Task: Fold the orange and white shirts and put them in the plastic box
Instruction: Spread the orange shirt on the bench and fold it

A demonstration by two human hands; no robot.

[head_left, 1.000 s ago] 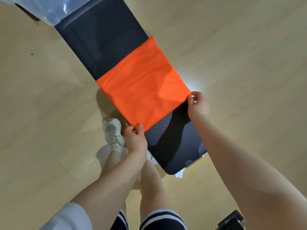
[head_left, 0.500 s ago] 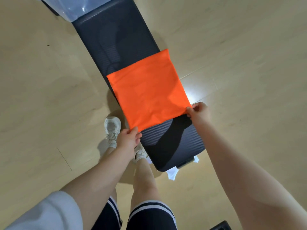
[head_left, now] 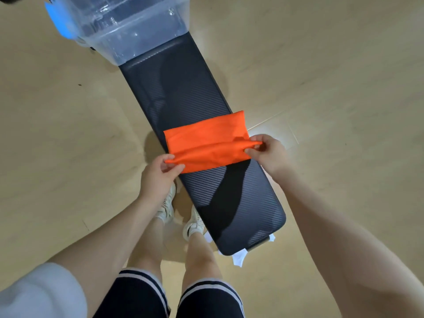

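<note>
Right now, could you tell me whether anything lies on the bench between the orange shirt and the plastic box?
Nothing visible does. The bench is bare between the orange shirt, pinched by the left hand and right hand, and the plastic box.

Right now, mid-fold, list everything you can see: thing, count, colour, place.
orange shirt: one, orange, partly folded across the middle of the bench, near edge lifted.
white fabric: one, white, only small bits show under the bench's near end; likely the white shirt, cannot confirm.
plastic box: one, clear with a blue handle, on the bench's far end.
bench: one, black ribbed pad, running diagonally over the floor.
floor: tan wood.
shoes: two, white, beside the bench.
left hand: pinches the shirt's near left corner.
right hand: pinches the near right corner.
</note>
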